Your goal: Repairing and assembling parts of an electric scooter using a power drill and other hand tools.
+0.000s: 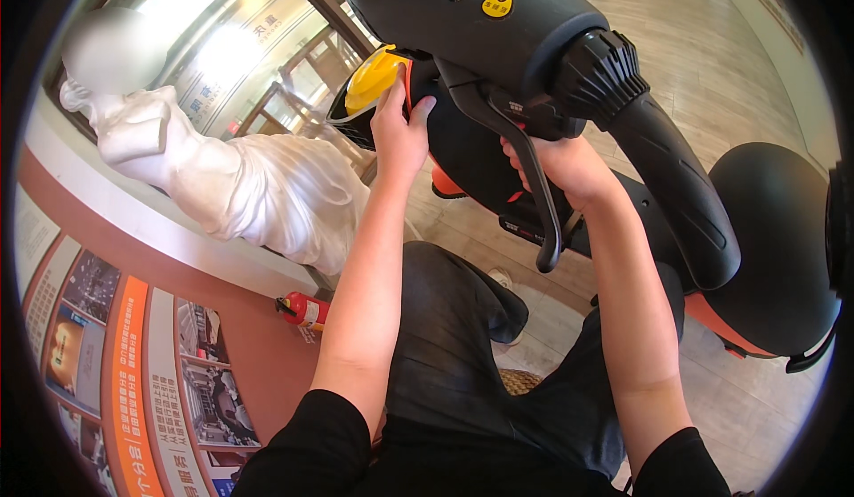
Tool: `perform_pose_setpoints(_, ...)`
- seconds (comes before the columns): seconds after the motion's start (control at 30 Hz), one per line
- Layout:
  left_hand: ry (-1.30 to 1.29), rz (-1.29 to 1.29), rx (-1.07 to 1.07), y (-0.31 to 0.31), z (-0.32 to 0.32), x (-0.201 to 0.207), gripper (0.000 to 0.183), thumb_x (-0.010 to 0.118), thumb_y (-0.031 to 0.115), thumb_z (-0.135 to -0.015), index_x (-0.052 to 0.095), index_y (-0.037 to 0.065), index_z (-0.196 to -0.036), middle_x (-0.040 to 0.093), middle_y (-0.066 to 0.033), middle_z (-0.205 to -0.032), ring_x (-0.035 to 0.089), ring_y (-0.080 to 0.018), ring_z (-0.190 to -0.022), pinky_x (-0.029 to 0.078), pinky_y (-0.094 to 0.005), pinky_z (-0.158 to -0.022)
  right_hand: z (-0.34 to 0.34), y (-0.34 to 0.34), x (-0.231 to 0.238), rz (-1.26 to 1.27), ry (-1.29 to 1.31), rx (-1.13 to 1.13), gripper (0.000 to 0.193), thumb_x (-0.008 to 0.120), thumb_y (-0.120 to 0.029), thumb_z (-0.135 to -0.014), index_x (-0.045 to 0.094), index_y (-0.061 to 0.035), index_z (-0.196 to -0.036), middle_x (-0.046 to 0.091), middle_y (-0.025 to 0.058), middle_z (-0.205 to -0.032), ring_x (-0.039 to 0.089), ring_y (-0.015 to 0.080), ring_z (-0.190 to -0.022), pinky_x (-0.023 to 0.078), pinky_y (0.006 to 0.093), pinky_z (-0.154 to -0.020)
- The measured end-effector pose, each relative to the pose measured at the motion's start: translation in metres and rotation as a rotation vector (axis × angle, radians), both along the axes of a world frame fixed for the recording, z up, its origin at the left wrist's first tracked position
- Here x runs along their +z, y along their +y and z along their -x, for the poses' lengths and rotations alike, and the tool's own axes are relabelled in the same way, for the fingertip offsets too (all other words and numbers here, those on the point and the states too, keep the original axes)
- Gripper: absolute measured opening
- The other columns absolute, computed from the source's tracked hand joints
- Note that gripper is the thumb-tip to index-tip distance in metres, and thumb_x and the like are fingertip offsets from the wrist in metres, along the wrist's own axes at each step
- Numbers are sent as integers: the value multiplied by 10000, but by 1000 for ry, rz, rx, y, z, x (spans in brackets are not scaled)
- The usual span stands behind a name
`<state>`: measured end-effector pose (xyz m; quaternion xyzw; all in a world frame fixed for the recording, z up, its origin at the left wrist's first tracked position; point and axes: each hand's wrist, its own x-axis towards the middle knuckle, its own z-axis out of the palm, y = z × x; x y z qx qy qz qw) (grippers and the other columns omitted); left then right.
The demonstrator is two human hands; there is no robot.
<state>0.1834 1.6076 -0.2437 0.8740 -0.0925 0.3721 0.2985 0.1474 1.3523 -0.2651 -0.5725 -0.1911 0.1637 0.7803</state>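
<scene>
A black scooter-like vehicle [480, 8] with orange trim stands before me. My left hand [402, 132] is at its front, fingers along a yellow front piece [369, 84] and its orange edge, thumb pointing up against the black body beside it. My right hand [569, 166] reaches in under the black handlebar housing, behind the curved black lever [536, 177]. Its fingers curl closed there; the lever and housing hide most of them, and what they hold cannot be made out. The ribbed collar and black handlebar grip [685, 195] extend right of that hand.
A white draped statue [267, 181] stands at the left by a window. Below it are a red fire extinguisher [305, 310] and a printed display panel [133, 364]. The vehicle's rounded black rear section [769, 239] is at right, over a wood-look floor [685, 52].
</scene>
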Motion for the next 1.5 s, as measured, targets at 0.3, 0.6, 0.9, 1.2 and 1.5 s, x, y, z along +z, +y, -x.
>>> perform_pose_setpoints(0.3,2,-29,21,0,-1,1,600,750,89,-891,520,-20,-1434,620,-233,-1346,613,-385,-1239,470,-396,-1059,-2,0,-1,19,36,-9,196,721,-191,-918,711,-21,-1015,643,24,-789,591,111,-643,502,274,-566)
perform_pose_setpoints(0.6,-6,-18,31,1,-2,-1,607,755,120,-903,514,-19,-1442,633,-234,-1316,634,-382,-1202,478,-390,-1031,1,-2,0,-52,-1,10,230,720,-191,-902,722,-21,-1058,622,17,-782,583,106,-637,501,272,-563)
perform_pose_setpoints(0.9,39,8,-30,16,-8,-4,627,778,166,-895,528,-9,-1443,658,-206,-1269,664,-320,-1071,508,-353,-930,4,-13,-6,-54,-18,1,195,671,-104,-854,709,-2,-1016,588,11,-721,521,93,-566,426,270,-518)
perform_pose_setpoints(1.2,-16,-158,84,5,2,4,625,767,154,-895,534,62,-1468,650,-57,-1126,510,-117,-716,466,-262,-686,14,-54,-20,-196,161,134,242,624,-46,-840,662,42,-1062,497,-10,-649,442,80,-523,370,257,-495)
perform_pose_setpoints(1.5,-103,-138,-29,0,0,1,591,743,139,-913,541,66,-1463,628,-22,-1080,480,-85,-683,451,-237,-651,18,-43,-20,-229,341,91,255,644,-34,-858,662,41,-1101,488,-13,-654,443,80,-533,371,263,-496)
